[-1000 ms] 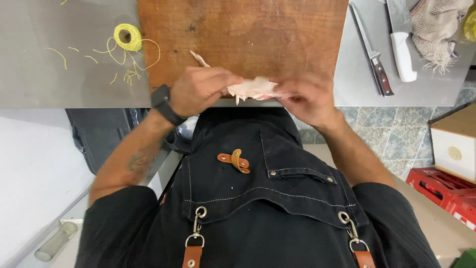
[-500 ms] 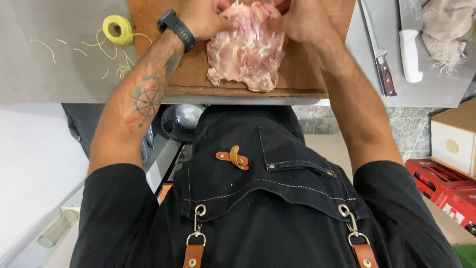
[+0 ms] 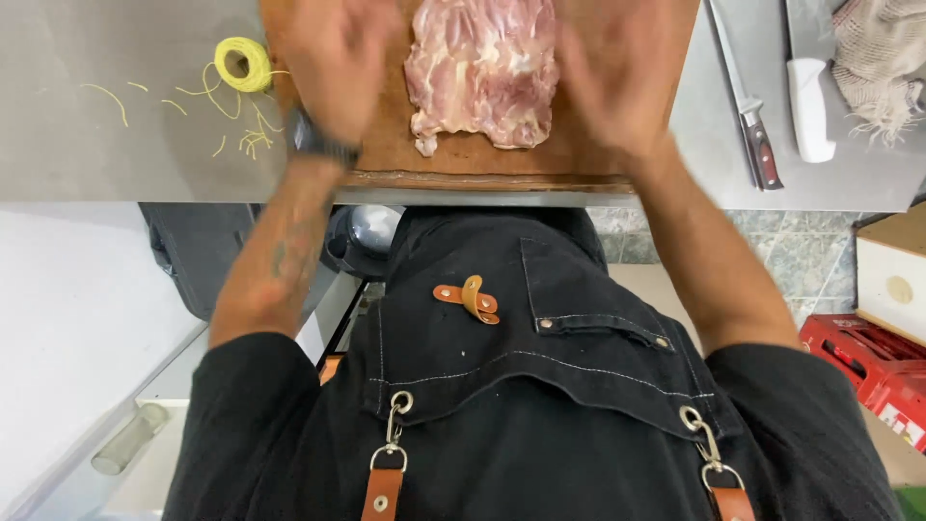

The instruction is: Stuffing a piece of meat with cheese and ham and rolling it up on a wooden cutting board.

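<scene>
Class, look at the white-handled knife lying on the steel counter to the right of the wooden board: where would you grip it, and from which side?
Grip the white-handled knife by its thick white handle, coming from the near end with the right hand. It lies flat with the handle toward the person and the blade pointing away, so the near side probably keeps fingers off the edge.

Moist, glossy raw meat (image 3: 482, 72) lies on a worn wooden board (image 3: 463, 159) atop matt brushed-metal counter (image 3: 96, 145).

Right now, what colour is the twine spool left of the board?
Yellow; the twine spool shows clearly in the head view, on the steel counter.
</scene>
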